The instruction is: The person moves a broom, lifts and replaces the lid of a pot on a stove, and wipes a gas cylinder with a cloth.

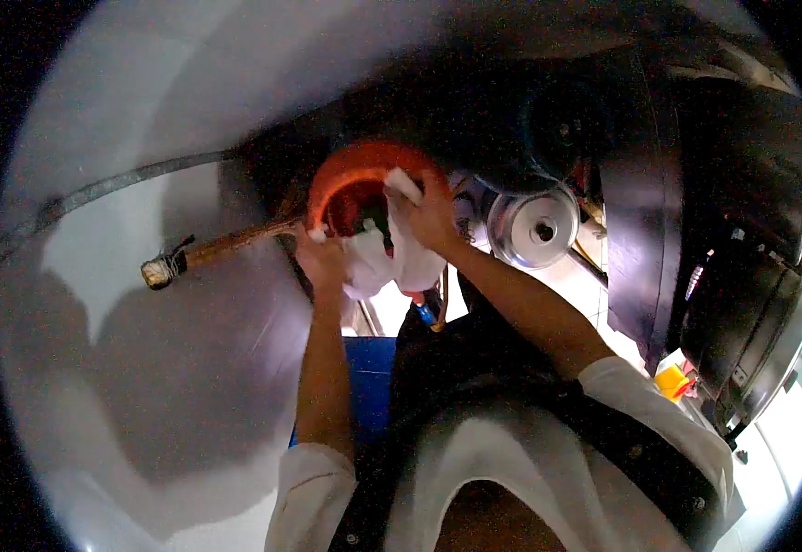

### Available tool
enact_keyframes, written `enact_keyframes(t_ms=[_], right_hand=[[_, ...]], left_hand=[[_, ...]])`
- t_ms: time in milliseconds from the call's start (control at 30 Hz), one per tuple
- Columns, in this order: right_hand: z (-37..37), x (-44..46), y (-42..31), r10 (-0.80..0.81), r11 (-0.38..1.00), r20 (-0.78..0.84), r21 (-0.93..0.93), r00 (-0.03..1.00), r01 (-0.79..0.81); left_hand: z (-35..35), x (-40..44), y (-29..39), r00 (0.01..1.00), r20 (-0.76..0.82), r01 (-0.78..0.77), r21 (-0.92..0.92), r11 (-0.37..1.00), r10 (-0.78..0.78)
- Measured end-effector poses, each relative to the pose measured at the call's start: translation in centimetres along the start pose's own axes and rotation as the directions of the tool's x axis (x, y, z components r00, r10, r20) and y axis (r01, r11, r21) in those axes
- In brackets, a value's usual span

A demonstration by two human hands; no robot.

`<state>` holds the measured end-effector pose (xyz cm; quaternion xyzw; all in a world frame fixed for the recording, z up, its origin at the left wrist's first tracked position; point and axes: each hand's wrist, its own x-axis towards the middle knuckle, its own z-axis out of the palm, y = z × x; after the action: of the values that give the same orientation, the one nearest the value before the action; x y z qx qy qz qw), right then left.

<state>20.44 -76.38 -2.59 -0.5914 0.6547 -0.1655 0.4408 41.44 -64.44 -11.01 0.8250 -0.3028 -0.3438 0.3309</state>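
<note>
An orange bucket [335,164] stands before me with its mouth toward me, dark inside. Soft white material [371,262], either cloth or a thin bag, hangs over its near rim. My left hand [321,258] is closed on a bit of this material at the bucket's left edge. On the other side, my right hand [431,213] grips a bunched part of it by the right rim. Something green and red shows between the folds, too dark to name.
A wooden pole [226,247] with a wrapped end juts out left of the bucket. To the right lies a round shiny metal lid or pot [534,228]. A blue box [369,373] is below, beside my legs. Black equipment [741,304] and a yellow object [672,381] are farther right.
</note>
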Motion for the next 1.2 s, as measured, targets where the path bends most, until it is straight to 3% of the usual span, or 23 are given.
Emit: enact_keyframes(t_ms=[33,67,133,167,200,300,367,400,433,467,500,567,633,667,700,800,833,867,1000,1067,1133,1200], right_hand=[[-0.3,0.6,-2.1,0.112,0.993,0.017,-0.020,0.994,-0.112],[-0.6,1.6,-3.8,0.127,0.991,0.034,0.034,0.991,-0.128],[1.6,5.5,-2.7,0.103,0.989,0.058,0.104,0.993,-0.109],[1.3,6.5,-4.6,0.135,0.974,0.068,0.175,0.989,-0.145],[2.0,8.0,-5.3,0.155,0.983,0.036,0.093,0.987,-0.157],[1.9,9.5,-6.5,0.176,0.977,0.039,0.113,0.984,-0.180],[1.8,8.6,-6.4,0.208,0.967,0.050,0.140,0.977,-0.213],[1.7,7.3,-5.6,0.125,0.956,0.024,0.266,0.992,-0.127],[1.8,5.6,-4.1,0.047,0.922,-0.011,0.386,0.999,-0.039],[2.2,4.2,-2.1,0.084,0.954,0.002,0.287,0.996,-0.081],[2.3,2.6,-0.4,0.122,0.975,0.011,0.183,0.992,-0.122],[0.8,-1.5,1.3,-0.149,0.988,-0.084,0.028,0.985,0.151],[1.8,-2.9,4.6,-0.235,0.972,-0.129,-0.018,0.963,0.235],[2.2,-3.3,6.0,-0.275,0.961,-0.149,-0.042,0.950,0.272],[1.9,-3.3,5.1,-0.200,0.980,-0.103,-0.030,0.974,0.198],[-0.8,-0.7,-1.0,0.007,1.000,0.036,0.012,0.999,-0.007],[0.9,0.9,1.2,-0.157,0.974,-0.076,0.151,0.985,0.167],[1.0,2.4,1.1,-0.116,0.983,-0.048,0.135,0.992,0.122],[1.2,8.4,-3.0,0.040,0.995,0.048,0.088,0.998,-0.044],[1.3,9.8,-4.6,0.116,0.991,0.094,0.061,0.989,-0.122],[1.2,9.7,-4.9,0.107,0.990,0.080,0.086,0.991,-0.114],[0.8,8.5,-4.2,0.047,0.984,0.080,0.167,0.996,-0.060]], left_hand=[[-0.6,-0.1,5.9,0.992,-0.098,-0.050,0.314,0.948,0.085],[-0.3,3.0,3.3,0.942,-0.159,-0.195,0.450,0.871,0.294],[-1.4,7.2,6.1,0.982,-0.122,-0.054,0.541,0.839,0.142],[-2.5,7.1,11.5,0.994,-0.060,-0.063,0.344,0.937,0.089],[-2.6,8.5,10.8,0.992,-0.036,-0.101,0.374,0.922,0.123],[-2.5,12.2,9.5,0.985,-0.024,-0.149,0.400,0.904,0.173],[-2.4,10.7,10.2,0.988,-0.096,-0.081,0.356,0.931,0.123],[-1.8,10.0,7.8,0.963,-0.096,-0.174,0.490,0.854,0.251],[-1.8,8.0,6.9,0.951,-0.103,-0.203,0.503,0.840,0.291],[-1.7,6.0,6.1,0.938,-0.110,-0.230,0.516,0.825,0.330],[-1.6,2.0,7.3,0.949,-0.141,-0.203,0.410,0.889,0.281],[-1.0,-2.9,6.1,0.974,-0.125,-0.158,0.211,0.964,0.188],[0.4,-4.9,2.0,0.976,-0.138,-0.166,0.029,0.986,0.169],[0.5,-5.1,0.9,0.975,-0.149,-0.163,0.026,0.986,0.165],[0.6,-5.2,-0.1,0.974,-0.160,-0.159,0.022,0.987,0.160],[-0.8,-2.7,6.6,0.975,-0.199,-0.054,0.231,0.972,0.101],[-0.7,-1.9,8.7,0.974,-0.211,-0.015,0.293,0.956,0.080],[-0.1,-1.1,9.7,0.972,-0.225,0.022,0.352,0.936,0.062],[-0.5,7.6,6.6,0.949,-0.152,-0.195,0.402,0.895,0.275],[-1.3,8.2,8.8,0.963,-0.134,-0.164,0.390,0.906,0.232],[-1.0,7.4,11.5,0.977,-0.202,-0.010,0.305,0.952,0.075],[-0.3,5.1,11.0,0.954,-0.269,-0.049,0.288,0.956,0.130]])
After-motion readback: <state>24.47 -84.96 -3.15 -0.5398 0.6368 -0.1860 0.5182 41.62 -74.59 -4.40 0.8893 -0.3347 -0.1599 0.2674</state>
